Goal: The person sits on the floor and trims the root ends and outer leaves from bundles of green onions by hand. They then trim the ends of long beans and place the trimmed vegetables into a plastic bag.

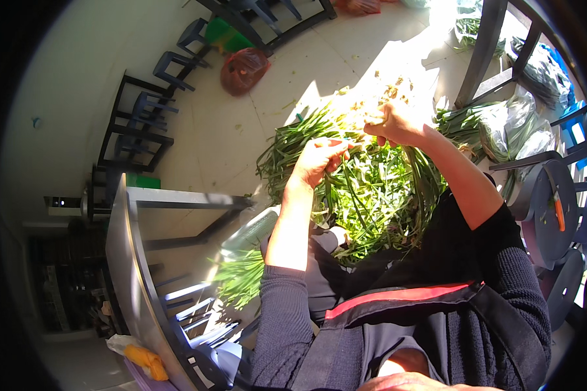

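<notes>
Long green leafy stalks (298, 134) lie heaped on the floor before me in strong sunlight. Over them my left hand (323, 156) pinches a thin green stalk between thumb and fingers. My right hand (396, 124), up and to the right, is curled round a few stalks whose pale root ends are washed out by glare; long dark leaves (420, 181) hang below it. Between my knees is a large pile of loose green leaves (372, 195). Brown, dry scraps (396, 89) lie past my right hand.
At left stand a table (142, 293) and a pale green plastic basket (252, 232) beside more green stalks (242, 278). A red plastic bag (244, 71) sits on the floor. Bagged greens (508, 129) lie at right, near a stool (550, 215) with an orange-handled knife (559, 211) on it.
</notes>
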Motion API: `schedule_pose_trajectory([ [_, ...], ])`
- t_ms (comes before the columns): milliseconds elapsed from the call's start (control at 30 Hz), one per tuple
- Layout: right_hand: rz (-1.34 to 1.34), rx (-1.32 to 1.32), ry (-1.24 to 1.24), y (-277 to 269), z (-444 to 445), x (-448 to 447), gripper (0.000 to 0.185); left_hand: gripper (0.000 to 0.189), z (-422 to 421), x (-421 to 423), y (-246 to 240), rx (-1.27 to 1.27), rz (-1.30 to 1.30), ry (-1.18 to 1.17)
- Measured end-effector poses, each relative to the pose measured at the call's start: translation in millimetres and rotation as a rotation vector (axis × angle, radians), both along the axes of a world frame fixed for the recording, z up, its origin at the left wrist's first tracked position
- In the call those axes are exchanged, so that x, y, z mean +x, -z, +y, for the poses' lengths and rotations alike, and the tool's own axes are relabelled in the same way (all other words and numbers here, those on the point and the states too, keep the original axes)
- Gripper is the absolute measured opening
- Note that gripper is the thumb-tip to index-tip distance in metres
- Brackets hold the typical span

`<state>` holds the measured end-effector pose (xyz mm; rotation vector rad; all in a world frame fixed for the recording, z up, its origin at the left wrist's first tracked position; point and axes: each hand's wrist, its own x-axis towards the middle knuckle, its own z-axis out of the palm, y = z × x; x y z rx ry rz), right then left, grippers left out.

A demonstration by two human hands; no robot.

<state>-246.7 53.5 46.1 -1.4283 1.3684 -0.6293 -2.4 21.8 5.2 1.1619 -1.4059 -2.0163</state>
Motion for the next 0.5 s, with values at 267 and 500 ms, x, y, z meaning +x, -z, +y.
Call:
schedule_pose_trajectory([
  [267, -0.393, -0.195, 0.008, 19, -3, 16, 0.016, 0.024, 16, -9, -21, -0.079, 0.051, 0.214],
  [500, -0.539, -0.119, 0.160, 16, -15, -8, 0.021, 0.030, 8, 15, -23, -0.084, 0.124, 0.200],
])
